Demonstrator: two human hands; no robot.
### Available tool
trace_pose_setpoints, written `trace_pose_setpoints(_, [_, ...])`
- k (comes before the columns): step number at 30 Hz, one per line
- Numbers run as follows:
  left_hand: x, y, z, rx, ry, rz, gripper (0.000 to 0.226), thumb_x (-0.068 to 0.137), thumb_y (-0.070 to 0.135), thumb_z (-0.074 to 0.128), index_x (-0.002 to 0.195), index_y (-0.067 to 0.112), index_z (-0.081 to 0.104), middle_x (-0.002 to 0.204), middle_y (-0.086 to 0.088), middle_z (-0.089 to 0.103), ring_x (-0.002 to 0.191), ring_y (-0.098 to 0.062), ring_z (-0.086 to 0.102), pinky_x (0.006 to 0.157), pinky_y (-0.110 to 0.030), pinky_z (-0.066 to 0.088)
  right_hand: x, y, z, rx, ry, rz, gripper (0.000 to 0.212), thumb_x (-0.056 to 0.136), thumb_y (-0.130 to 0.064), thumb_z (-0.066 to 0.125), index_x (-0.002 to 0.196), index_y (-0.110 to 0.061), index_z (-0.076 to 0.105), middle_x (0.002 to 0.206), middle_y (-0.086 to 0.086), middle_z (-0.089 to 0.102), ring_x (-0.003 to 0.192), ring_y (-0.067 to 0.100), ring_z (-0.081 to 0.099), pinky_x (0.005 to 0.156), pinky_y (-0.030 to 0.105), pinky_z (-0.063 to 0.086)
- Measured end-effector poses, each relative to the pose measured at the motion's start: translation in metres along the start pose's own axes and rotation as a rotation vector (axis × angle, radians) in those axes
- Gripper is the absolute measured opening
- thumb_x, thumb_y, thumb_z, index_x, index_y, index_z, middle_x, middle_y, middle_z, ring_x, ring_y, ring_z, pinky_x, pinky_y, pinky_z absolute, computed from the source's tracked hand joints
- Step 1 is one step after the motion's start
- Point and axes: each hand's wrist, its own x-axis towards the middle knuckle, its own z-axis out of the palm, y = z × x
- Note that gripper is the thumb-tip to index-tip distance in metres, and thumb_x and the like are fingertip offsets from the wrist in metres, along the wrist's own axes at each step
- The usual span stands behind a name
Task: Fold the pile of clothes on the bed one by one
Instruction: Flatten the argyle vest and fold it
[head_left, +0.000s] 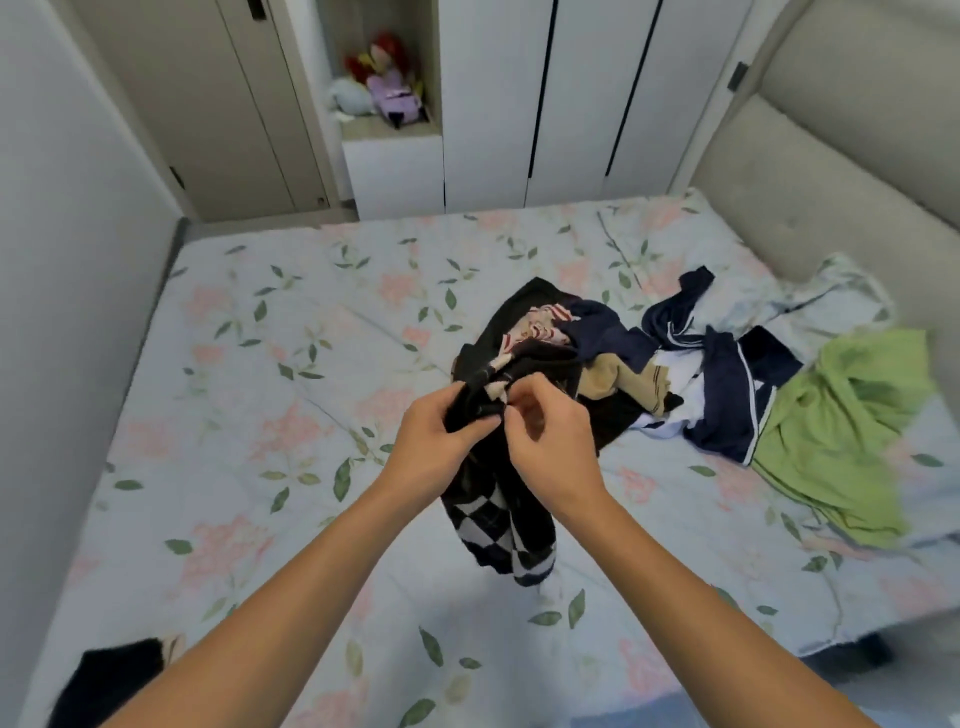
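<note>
Your two hands meet at centre, both arms stretched forward.
Your left hand curls its fingers in a grip; your right hand pinches beside it, thumb and fingertips together, forearms bare.

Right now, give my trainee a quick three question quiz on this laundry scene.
1. True or false: both hands grip the black checkered garment.
2. Which lies furthest right on the bed? A green garment, B navy garment, C tan garment.
3. What sits in the cabinet niche?

Key: 1 true, the left hand and right hand both hold it. 2 A. 3 stuffed toys.
</note>
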Motion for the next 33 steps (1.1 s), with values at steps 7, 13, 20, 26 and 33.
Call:
trace_pose_setpoints(7, [-0.04,0.103,-0.051,0.052,-0.059,0.095,0.027,0.084,0.008,0.083,0.109,0.017,0.081,0.101,-0.001,0.08,0.102,-0.021,0.075,0.095,-0.05,0.058,-0.014,-0.116,-0.039,0.203,-0.047,0.067,0.025,0.083,-0.029,0.085,0.098,-0.029,0.065,0.091,-0.011,0.068,0.089,0.005,0.064,0.076,0.018,0.051])
trace_pose_setpoints(13, [-0.073,0.156,-0.083,0.117,-0.13,0.191,0.027,0.095,0.01,0.07,0.12,0.021,0.074,0.112,0.003,0.077,0.112,-0.012,0.07,0.097,-0.035,0.056,-0.02,-0.173,-0.049,0.271,-0.037,-0.018,0.016,0.093,-0.02,0.076,0.102,-0.021,0.064,0.093,-0.009,0.068,0.093,0.005,0.065,0.076,0.019,0.052])
trace_pose_setpoints(20, [-0.081,0.194,-0.11,0.051,0.084,0.174,0.028,0.107,0.03,0.056,0.103,0.014,0.078,0.089,-0.01,0.078,0.084,-0.018,0.075,0.076,-0.037,0.058,-0.012,-0.226,-0.041,0.044,-0.028,-0.265,0.034,0.102,-0.021,0.064,0.13,-0.036,0.052,0.088,-0.013,0.064,0.084,0.003,0.064,0.07,0.013,0.046])
trace_pose_setpoints(26, [-0.074,0.203,-0.163,0.121,0.335,0.192,0.051,0.103,0.043,0.052,0.083,-0.003,0.055,0.067,-0.011,0.05,0.062,-0.02,0.047,0.063,-0.035,0.036,0.01,-0.229,-0.06,0.261,0.028,-0.158,0.012,0.104,-0.01,0.054,0.102,-0.022,0.057,0.084,-0.008,0.056,0.072,0.006,0.051,0.068,0.029,0.044])
trace_pose_setpoints(33, [-0.078,0.225,-0.172,0.146,0.354,0.267,0.05,0.1,0.051,0.055,0.088,0.005,0.069,0.084,-0.027,0.068,0.071,-0.029,0.064,0.065,-0.045,0.051,0.017,-0.267,-0.067,0.305,-0.091,-0.263,0.009,0.101,-0.014,0.064,0.104,-0.021,0.062,0.097,-0.004,0.066,0.087,0.014,0.063,0.079,0.029,0.053])
